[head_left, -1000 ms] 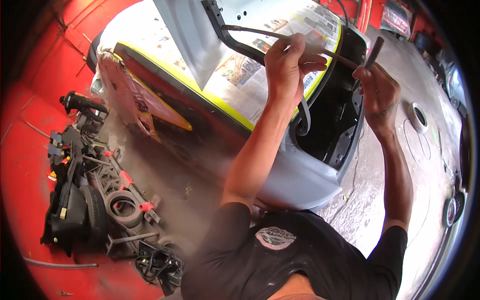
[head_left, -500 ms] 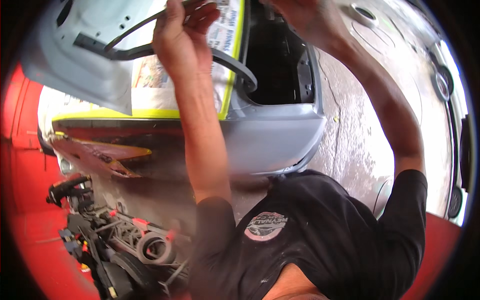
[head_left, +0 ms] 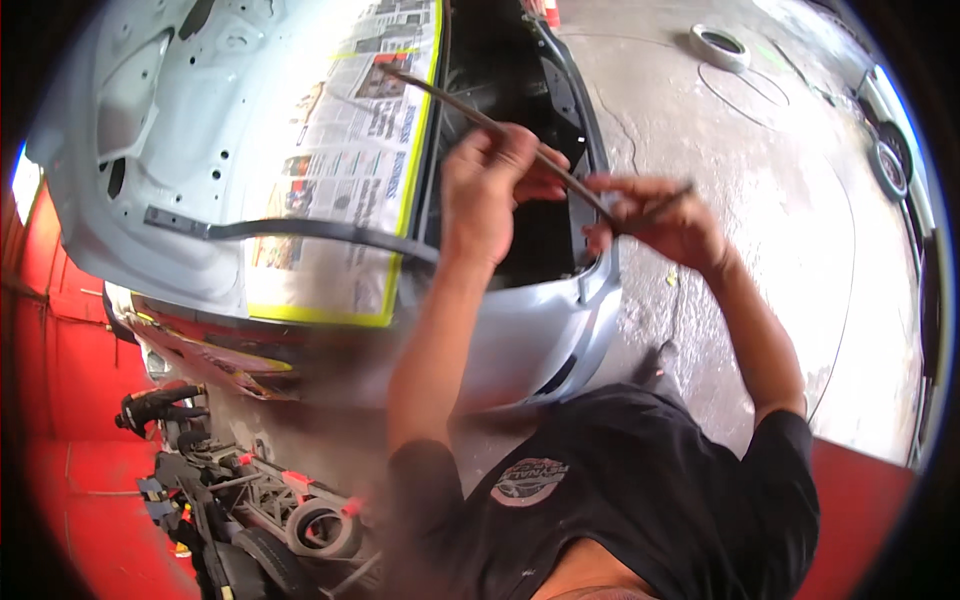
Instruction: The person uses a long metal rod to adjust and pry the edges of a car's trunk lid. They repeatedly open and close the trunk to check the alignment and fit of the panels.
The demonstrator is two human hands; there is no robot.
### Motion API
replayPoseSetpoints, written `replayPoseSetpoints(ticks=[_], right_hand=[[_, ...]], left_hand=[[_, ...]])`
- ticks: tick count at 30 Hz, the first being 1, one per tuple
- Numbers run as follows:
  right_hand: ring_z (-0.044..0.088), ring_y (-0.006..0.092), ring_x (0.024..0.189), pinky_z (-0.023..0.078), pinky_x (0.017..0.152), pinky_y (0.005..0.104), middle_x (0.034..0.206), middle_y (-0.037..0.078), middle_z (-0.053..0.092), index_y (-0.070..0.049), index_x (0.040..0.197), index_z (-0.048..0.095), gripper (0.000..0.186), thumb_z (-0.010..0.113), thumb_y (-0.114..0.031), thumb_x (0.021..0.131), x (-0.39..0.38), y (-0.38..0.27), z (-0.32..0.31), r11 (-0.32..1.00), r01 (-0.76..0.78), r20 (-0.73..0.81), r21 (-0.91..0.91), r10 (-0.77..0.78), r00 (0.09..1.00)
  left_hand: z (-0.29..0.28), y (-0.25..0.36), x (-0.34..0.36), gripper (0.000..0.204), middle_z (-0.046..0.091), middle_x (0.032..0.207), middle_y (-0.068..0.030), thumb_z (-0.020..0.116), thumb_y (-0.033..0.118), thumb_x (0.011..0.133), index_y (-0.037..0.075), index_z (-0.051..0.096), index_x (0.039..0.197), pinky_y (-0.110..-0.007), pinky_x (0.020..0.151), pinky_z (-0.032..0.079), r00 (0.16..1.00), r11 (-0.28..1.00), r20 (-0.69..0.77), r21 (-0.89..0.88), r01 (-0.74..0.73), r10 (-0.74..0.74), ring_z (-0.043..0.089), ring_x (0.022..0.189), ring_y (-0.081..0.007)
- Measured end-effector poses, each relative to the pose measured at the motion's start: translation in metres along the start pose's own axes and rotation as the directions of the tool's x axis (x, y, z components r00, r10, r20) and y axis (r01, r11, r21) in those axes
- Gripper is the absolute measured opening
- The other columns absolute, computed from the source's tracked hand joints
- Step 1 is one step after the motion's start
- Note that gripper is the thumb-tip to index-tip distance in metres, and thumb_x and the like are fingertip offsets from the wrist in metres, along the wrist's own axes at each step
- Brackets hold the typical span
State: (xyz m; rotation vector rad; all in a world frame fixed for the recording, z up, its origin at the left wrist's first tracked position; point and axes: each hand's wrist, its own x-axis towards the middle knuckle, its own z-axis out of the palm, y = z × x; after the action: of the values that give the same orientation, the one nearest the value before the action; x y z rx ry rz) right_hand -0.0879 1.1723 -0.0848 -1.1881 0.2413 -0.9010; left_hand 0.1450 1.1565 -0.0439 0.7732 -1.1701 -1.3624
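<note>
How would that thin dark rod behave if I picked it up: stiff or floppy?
Probably stiff: the rod extends past the left hand without clear sag. Perhaps heavier toward the right hand, where a short piece juts out at an angle. If joined on, that piece would likely stop it rolling freely.

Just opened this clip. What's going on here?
A person stands at the rear of a grey car, holding a slim dark rod in both hands. The left hand grips it partway along; the right hand holds its near end, by the crosspiece. The rod slants over the dark opening, its far tip in front of newspaper bordered in yellow. A curved grey bar runs from a raised panel.
</note>
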Motion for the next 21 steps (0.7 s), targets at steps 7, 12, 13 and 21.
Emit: replayPoseSetpoints(ticks=[7, 12, 13, 21], right_hand=[[0.056, 0.0119, 0.066, 0.043, 0.059, 0.0287, 0.073, 0.003, 0.059, 0.001, 0.114, 0.065, 0.029, 0.06, -0.019, 0.094, -0.104, 0.03, -0.148, 0.944, -0.328, -0.269, -0.037, 0.307, 0.913], [0.056, 0.013, 0.061, 0.042, 0.058, 0.0272, 0.071, 0.007, 0.061, 0.003, 0.11, 0.065, 0.028, 0.059, -0.014, 0.088, -0.176, 0.024, -0.25, 0.895, -0.428, -0.508, -0.125, 0.312, 0.803], [0.057, 0.0142, 0.06, 0.044, 0.057, 0.0274, 0.072, 0.009, 0.062, 0.004, 0.108, 0.064, 0.028, 0.059, -0.013, 0.087, -0.181, 0.028, -0.266, 0.898, -0.417, -0.521, -0.139, 0.292, 0.802], [0.053, 0.0141, 0.057, 0.054, 0.059, 0.0325, 0.066, 0.003, 0.052, 0.006, 0.102, 0.062, 0.029, 0.059, -0.019, 0.088, -0.127, 0.103, -0.353, 0.888, -0.459, -0.655, 0.006, 0.351, 0.669]], left_hand=[[0.102, -0.133, 0.083, 0.018, 0.071, 0.093, -0.013, 0.073, 0.014, 0.091, -0.001, 0.065, 0.097, -0.031, 0.065, 0.056, 0.908, 0.799, 0.236, 0.581, 0.154, -0.347, 0.071, 0.078, -0.0207], [0.154, -0.037, 0.163, 0.029, 0.066, 0.108, -0.0178, 0.076, 0.013, 0.083, 0.001, 0.067, 0.108, -0.04, 0.087, 0.052, 0.816, 0.103, 0.432, 0.858, -0.503, 0.385, 0.066, 0.099, -0.0335], [0.167, 0.021, 0.172, 0.032, 0.065, 0.114, -0.0183, 0.076, 0.013, 0.083, 0.001, 0.066, 0.111, -0.041, 0.095, 0.049, 0.787, -0.084, 0.455, 0.881, -0.465, 0.416, 0.061, 0.11, -0.0374], [0.048, 0.373, 0.288, 0.031, 0.069, 0.103, -0.0179, 0.06, 0.032, 0.097, 0.007, 0.067, 0.113, -0.047, 0.078, 0.053, 0.503, -0.798, 0.629, 0.375, 0.471, 0.593, 0.065, 0.093, -0.0365]])
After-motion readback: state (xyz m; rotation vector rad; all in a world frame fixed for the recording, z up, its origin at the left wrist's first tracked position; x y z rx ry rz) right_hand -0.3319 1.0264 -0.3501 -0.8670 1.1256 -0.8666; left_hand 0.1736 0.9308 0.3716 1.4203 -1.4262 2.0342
